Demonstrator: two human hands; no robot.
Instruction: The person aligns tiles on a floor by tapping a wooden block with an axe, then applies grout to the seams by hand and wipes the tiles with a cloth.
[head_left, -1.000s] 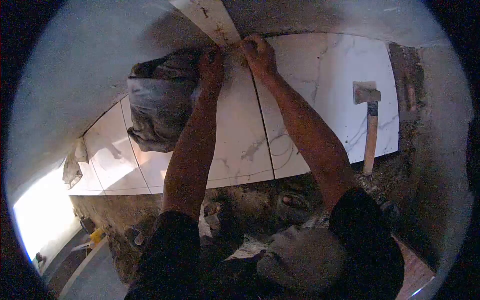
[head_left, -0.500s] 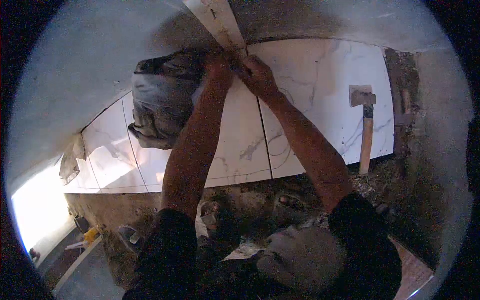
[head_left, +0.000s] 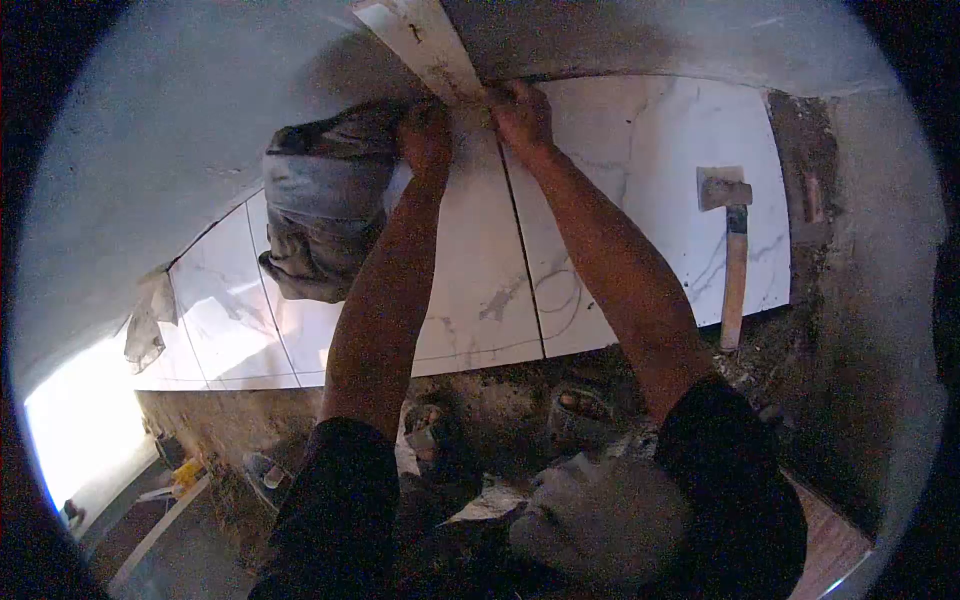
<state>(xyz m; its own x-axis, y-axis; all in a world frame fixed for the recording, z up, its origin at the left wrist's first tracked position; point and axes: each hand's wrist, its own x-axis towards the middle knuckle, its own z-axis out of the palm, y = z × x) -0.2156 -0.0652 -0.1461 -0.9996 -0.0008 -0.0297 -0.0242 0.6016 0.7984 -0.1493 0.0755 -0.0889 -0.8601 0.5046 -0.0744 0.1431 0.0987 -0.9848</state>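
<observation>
A pale, dirt-marked strip (head_left: 430, 50) leans against the wall, its lower end reaching the far edge of the marbled white tiles (head_left: 470, 250). My left hand (head_left: 427, 138) is at the left side of that lower end, beside a bundled grey cloth (head_left: 325, 200); its fingers are too dark to make out. My right hand (head_left: 522, 118) touches the strip's right side near the dark joint between two tiles, fingers bent around its edge.
A hammer or hatchet (head_left: 733, 250) with a wooden handle lies on the right tile. A crumpled rag (head_left: 152, 315) is at the far left. Rough soil (head_left: 490, 400) borders the tiles' near edge, where two sandalled feet show. Walls rise behind and to the right.
My hands have moved slightly apart at the strip's lower end, my right one upward. The strip's upper part has shifted a little left.
</observation>
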